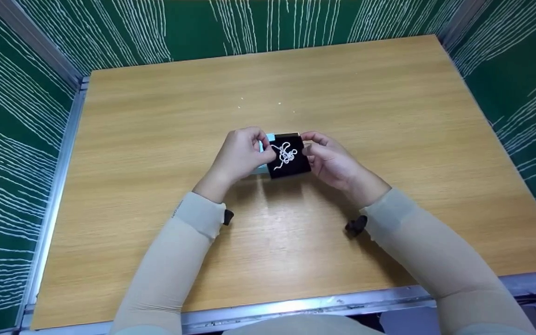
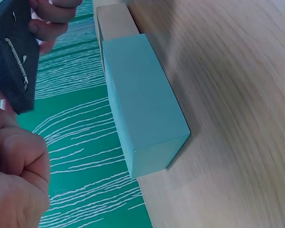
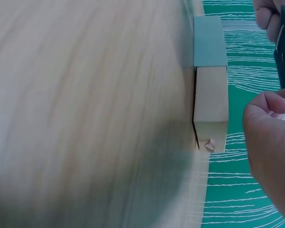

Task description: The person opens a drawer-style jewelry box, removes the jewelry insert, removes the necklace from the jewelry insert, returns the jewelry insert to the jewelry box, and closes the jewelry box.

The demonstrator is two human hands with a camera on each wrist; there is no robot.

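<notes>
In the head view we have bright light, apparently from overhead, with a pale glare patch on the near middle of the light-brown wood-grained bench (image 1: pixel 389 116). Soft shadows fall on the near side of the flat black square pad (image 1: pixel 299 168) and beside the beige right sleeve (image 1: pixel 435 246). Our wrist views look paler and softer, with a shadow along the turquoise rectangular box (image 2: pixel 144 90) and a broad, fuzzy-edged one in the right wrist view.

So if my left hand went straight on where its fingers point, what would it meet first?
Probably the silver chain on the black jewelry pad, just ahead of the left hand; depth is unclear, so it may already touch.
</notes>
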